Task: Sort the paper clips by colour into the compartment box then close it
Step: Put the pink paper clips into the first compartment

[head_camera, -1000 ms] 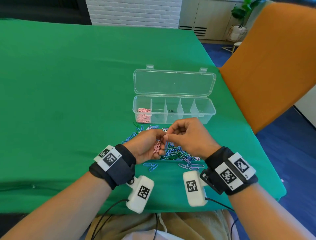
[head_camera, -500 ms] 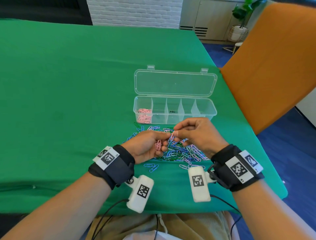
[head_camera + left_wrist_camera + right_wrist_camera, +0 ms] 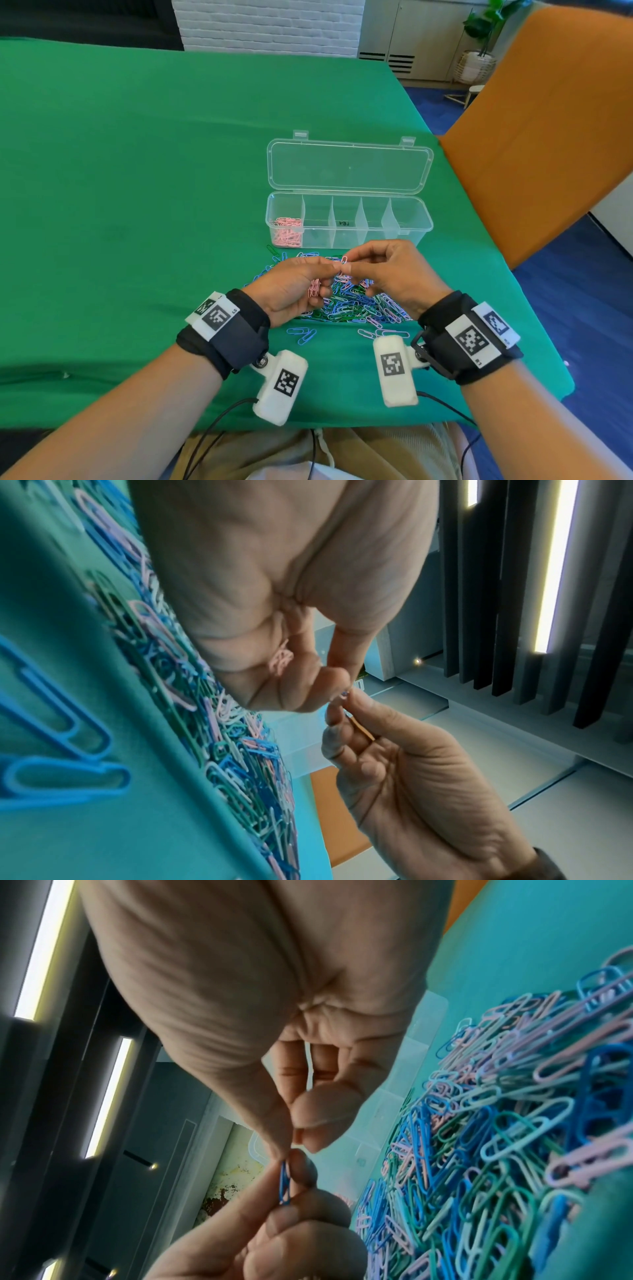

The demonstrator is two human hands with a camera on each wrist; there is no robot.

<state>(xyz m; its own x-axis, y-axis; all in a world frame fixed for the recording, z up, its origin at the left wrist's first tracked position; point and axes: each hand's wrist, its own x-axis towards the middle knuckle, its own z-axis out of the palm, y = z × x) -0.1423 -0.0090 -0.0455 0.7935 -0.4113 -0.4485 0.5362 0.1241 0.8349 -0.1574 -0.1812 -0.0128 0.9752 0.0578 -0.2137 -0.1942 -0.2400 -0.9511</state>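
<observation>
Right hand (image 3: 390, 274) pinches one small paper clip (image 3: 284, 1183) | left hand (image 3: 294, 287) clamps pink clip bundle (image 3: 314, 287), fingertips meeting | check colour before transfer.

This looks like an office or meeting room. A large tabletop (image 3: 144, 164) under green cloth stands on blue carpet (image 3: 582, 291) beside an orange upholstered chair (image 3: 548, 120). Behind it are a white-painted brick wall (image 3: 267, 24), pale cabinets with vent grilles (image 3: 397, 61), and a potted plant in a woven basket (image 3: 474, 66).
</observation>
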